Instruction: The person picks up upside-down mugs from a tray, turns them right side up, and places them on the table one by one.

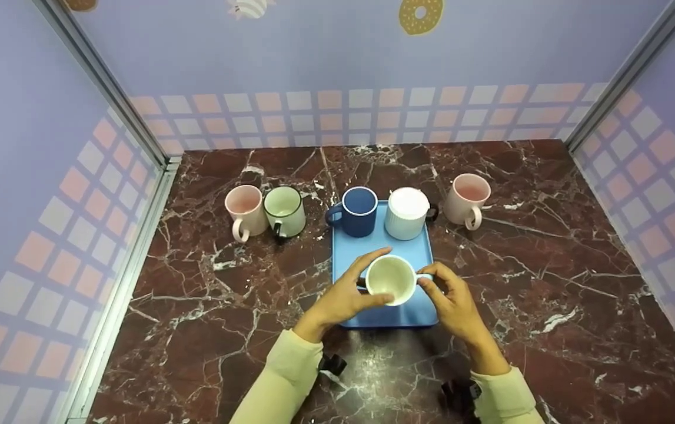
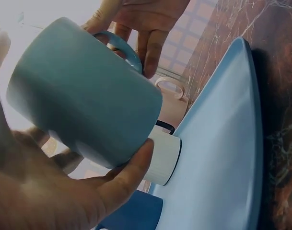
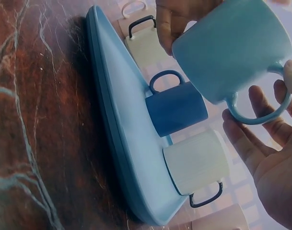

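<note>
A pale blue mug (image 1: 391, 280) is held over the blue tray (image 1: 349, 253), its opening and cream inside showing in the head view. My left hand (image 1: 343, 297) grips the mug body from the side, thumb and fingers spread about it. My right hand (image 1: 455, 303) pinches the mug's handle (image 3: 261, 120) on the other side. Both wrist views show the mug above the tray surface. On the far half of the tray stand a dark blue mug (image 1: 359, 215), open end up, and a white ribbed mug (image 1: 406, 221) with its black-edged end down on the tray.
Left of the tray, a pink mug (image 1: 249, 215) and a pale green mug (image 1: 285, 215) with black rim and handle stand close together. Another pink mug (image 1: 466, 203) stands at the right. The marble-patterned table (image 1: 208, 330) is bounded by purple walls (image 1: 337, 59).
</note>
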A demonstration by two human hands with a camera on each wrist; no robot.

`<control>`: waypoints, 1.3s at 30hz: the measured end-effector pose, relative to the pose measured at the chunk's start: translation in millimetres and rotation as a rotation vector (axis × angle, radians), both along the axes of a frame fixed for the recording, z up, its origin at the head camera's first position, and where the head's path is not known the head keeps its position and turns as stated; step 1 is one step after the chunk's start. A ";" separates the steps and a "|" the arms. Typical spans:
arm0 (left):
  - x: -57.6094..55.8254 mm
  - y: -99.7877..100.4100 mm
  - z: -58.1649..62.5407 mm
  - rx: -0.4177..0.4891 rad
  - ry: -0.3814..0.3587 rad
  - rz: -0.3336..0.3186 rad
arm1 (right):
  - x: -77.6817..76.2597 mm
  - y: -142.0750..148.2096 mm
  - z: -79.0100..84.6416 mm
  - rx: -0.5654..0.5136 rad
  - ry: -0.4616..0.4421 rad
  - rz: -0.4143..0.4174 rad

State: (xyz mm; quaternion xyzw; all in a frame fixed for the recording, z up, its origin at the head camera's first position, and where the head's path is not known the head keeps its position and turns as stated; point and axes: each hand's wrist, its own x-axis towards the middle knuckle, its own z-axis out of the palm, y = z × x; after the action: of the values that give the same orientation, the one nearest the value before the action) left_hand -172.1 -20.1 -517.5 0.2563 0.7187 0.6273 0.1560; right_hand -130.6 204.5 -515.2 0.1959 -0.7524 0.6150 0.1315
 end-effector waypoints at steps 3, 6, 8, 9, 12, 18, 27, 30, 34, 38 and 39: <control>1.3 1.4 -2.4 0.016 -0.016 -0.015 | -0.2 -0.1 2.4 -0.011 -0.054 -0.011; 2.5 3.7 -3.4 -0.006 -0.012 0.017 | -0.4 -1.9 3.8 -0.030 -0.114 -0.024; 2.9 5.2 -4.2 -0.009 -0.032 0.039 | -1.0 -3.4 3.7 -0.052 -0.154 -0.035; 2.9 6.0 -4.9 -0.004 -0.046 0.049 | -1.3 -4.3 3.4 -0.063 -0.174 -0.042; 2.6 8.1 -6.7 0.020 -0.095 0.067 | -2.5 -6.3 2.8 -0.071 -0.242 -0.051; 1.6 9.9 -9.2 0.047 -0.133 0.068 | -3.4 -8.3 5.1 -0.040 -0.373 0.004; 1.0 7.5 -7.5 0.011 -0.102 0.054 | -3.2 -9.9 9.8 0.044 -0.373 0.033; 0.5 7.5 -7.6 0.017 -0.106 0.045 | -3.1 -10.0 9.4 0.042 -0.366 0.031; 0.5 8.3 -8.7 0.021 -0.121 0.038 | -3.1 -10.2 7.5 0.009 -0.347 0.028; 2.0 8.9 -10.0 0.021 -0.129 0.027 | -1.8 -10.0 5.7 -0.018 -0.341 0.028; 2.2 9.1 -10.5 0.021 -0.130 0.024 | -1.3 -9.9 5.5 -0.018 -0.342 0.028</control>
State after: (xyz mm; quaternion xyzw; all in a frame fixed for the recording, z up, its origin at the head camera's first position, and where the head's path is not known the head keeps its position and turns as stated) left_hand -169.8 -11.0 -528.0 0.2080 0.7033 0.6521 0.1920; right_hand -131.9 194.5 -509.6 0.0976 -0.7556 0.6477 -0.0051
